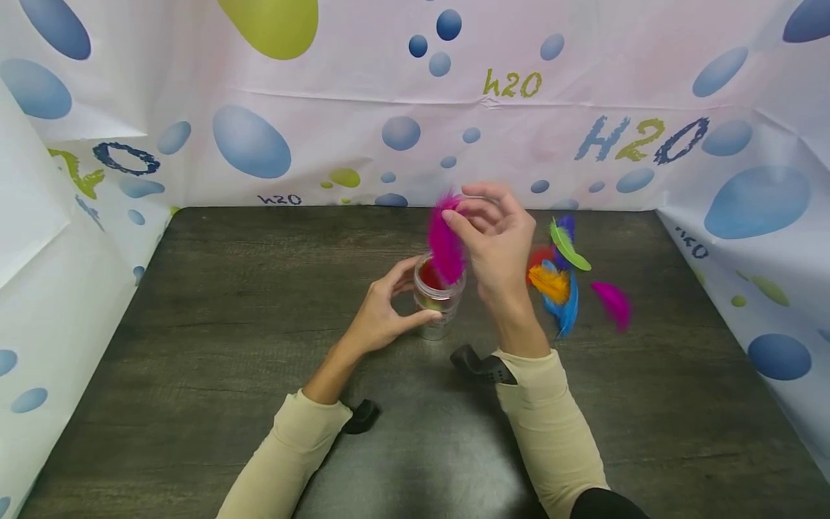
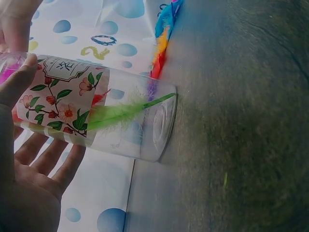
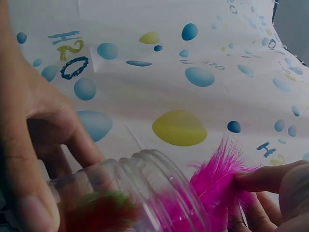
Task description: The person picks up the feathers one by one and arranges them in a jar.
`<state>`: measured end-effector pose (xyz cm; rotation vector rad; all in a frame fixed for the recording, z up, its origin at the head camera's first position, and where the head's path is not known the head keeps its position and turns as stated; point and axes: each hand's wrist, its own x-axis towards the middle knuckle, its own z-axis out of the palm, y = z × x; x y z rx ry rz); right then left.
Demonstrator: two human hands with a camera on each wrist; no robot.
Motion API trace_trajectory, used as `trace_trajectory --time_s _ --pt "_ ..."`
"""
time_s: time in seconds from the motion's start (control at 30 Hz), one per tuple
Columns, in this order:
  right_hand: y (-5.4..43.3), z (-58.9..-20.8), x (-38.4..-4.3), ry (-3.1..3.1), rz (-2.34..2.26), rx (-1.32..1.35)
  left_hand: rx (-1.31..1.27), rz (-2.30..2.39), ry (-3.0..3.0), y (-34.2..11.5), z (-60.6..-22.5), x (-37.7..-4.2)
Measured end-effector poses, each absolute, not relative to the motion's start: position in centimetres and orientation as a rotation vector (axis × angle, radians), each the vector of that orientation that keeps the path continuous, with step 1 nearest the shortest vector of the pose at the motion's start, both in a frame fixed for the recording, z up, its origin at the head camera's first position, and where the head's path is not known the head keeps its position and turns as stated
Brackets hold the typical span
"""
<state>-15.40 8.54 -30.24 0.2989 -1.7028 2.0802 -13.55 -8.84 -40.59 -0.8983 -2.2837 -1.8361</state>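
A clear jar [image 1: 436, 328] with a flowered label [image 2: 65, 96] stands on the table, its mouth uncovered. My left hand [image 1: 382, 311] grips it from the left, thumb in front and fingers behind. Through its wall show a green feather [image 2: 118, 113] and something red. My right hand [image 1: 499, 241] pinches a magenta feather [image 1: 446, 241] between thumb and fingers above the jar. The feather's lower end reaches into the jar's mouth, as the right wrist view also shows.
Right of the jar lies a loose group of feathers: a green feather [image 1: 569, 247], an orange feather [image 1: 550, 285], a blue feather [image 1: 568, 310], and red and purple ones. Farther right is another magenta feather [image 1: 612, 305]. A printed white sheet [image 1: 350, 137] rises behind the dark table [image 1: 214, 346].
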Motion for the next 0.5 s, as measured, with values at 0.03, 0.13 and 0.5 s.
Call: trace_trajectory --time_s 0.03,0.13,0.5 --pt "8.6 -30.3 -15.3 -1.715 2.068 0.297 -0.899 -1.838 -2.284 -8.8 -40.6 -13.5" --pt "8.9 -30.4 -15.1 -1.751 2.026 0.302 -0.900 -1.838 -2.286 -8.9 -40.5 -13.5" --pt "10.8 -30.9 -14.4 -1.981 1.794 0.419 -0.913 -1.833 -2.280 -8.8 -40.5 -13.5"
